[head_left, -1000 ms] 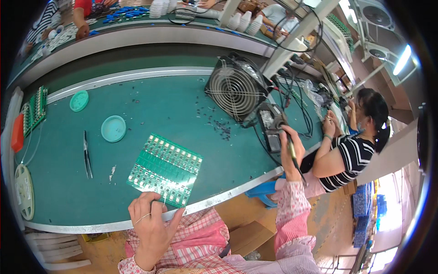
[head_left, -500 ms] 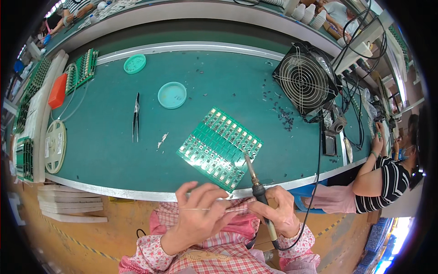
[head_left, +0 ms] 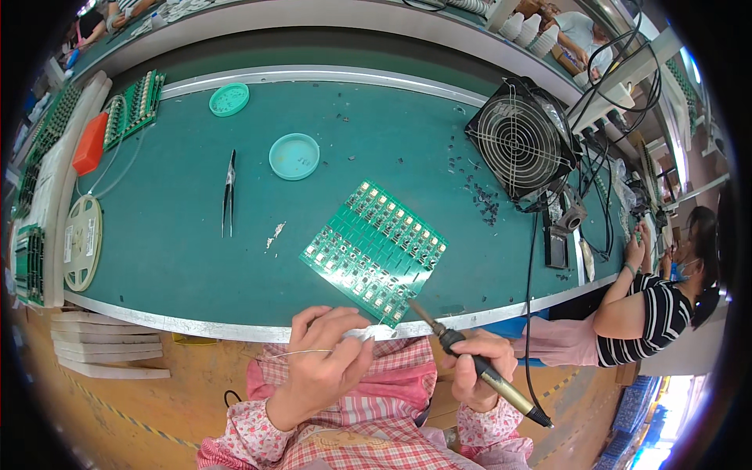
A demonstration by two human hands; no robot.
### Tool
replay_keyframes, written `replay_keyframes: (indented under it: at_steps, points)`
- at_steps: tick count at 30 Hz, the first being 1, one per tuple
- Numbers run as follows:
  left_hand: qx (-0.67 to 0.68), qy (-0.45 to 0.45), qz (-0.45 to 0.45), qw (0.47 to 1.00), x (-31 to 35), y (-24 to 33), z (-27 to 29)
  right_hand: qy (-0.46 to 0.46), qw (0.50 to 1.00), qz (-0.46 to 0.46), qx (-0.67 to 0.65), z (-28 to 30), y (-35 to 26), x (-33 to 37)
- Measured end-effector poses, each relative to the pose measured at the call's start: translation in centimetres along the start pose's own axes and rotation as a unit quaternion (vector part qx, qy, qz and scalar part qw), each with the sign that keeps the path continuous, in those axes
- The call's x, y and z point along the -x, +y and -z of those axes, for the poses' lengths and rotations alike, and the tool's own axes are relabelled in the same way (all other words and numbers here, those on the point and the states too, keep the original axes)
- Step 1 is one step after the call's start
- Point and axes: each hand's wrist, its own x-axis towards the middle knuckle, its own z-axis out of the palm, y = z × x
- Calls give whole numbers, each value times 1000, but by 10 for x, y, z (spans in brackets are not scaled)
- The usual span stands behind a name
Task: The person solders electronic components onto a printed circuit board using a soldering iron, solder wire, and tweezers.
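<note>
A green circuit board panel [head_left: 374, 251] with rows of small parts lies tilted near the front edge of the bench. My right hand [head_left: 482, 364] grips a soldering iron [head_left: 470, 352] like a pen. Its tip is at the board's near right edge; whether it touches cannot be told. My left hand [head_left: 325, 356], below the board's near corner, pinches a thin solder wire [head_left: 298, 352], its tail running out to the left. A white patch [head_left: 370, 333] shows by the left fingertips, too unclear to name.
Tweezers [head_left: 228, 192] and two round green dishes [head_left: 294, 157] [head_left: 229, 99] lie beyond the board. A black fan [head_left: 517, 141] stands at the right, near scattered black bits [head_left: 486, 204]. A reel [head_left: 83, 243] and stacked boards [head_left: 31, 262] are at the left. A co-worker [head_left: 650, 313] sits at the right.
The iron has come nearer and turned, its tip going from the board's right side toward its near corner. My left hand has shifted slightly left, and the white patch now shows by its fingertips.
</note>
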Motion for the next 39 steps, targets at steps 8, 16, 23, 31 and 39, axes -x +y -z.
replay_keyframes:
  at_steps: [8,16,23,31,39]
  points:
    - [-1,-5,0,1000,0,-2,-2,-56,996,70,-18,-9,-2,-8]
    - [-4,2,-3,1000,0,-3,-6,-64,995,73,-19,-15,-2,-8]
    - [-8,2,-3,1000,0,-4,-6,-66,995,72,-18,-18,-2,-10]
    - [-10,3,-2,1000,1,-3,-6,-63,994,85,-3,-21,-3,-7]
    - [-18,-1,-2,1000,1,-4,-7,-154,957,209,128,-22,-11,-8]
